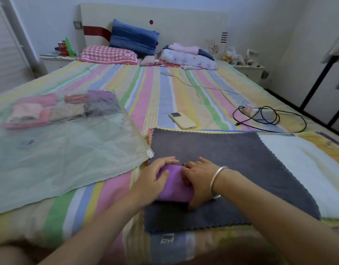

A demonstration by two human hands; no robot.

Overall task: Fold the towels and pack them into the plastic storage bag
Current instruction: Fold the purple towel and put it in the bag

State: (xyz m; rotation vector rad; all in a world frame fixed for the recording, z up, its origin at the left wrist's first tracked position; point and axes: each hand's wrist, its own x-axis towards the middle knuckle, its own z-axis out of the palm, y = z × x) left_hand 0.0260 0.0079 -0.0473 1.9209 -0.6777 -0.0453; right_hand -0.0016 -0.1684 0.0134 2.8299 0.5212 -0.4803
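Note:
A folded purple towel lies on a dark grey towel spread flat on the striped bed. My left hand grips the purple towel's left side, thumb on top. My right hand, with a silver bangle on the wrist, holds its right side, fingers curled over the fabric. To the left lies the clear plastic storage bag, with several folded towels in pink, purple and grey inside at its far end. A white towel lies under the grey one on the right.
A yellow phone lies beyond the grey towel. A black cable and power strip sit to the right. Pillows and folded bedding are at the headboard. A dark table frame stands at the right.

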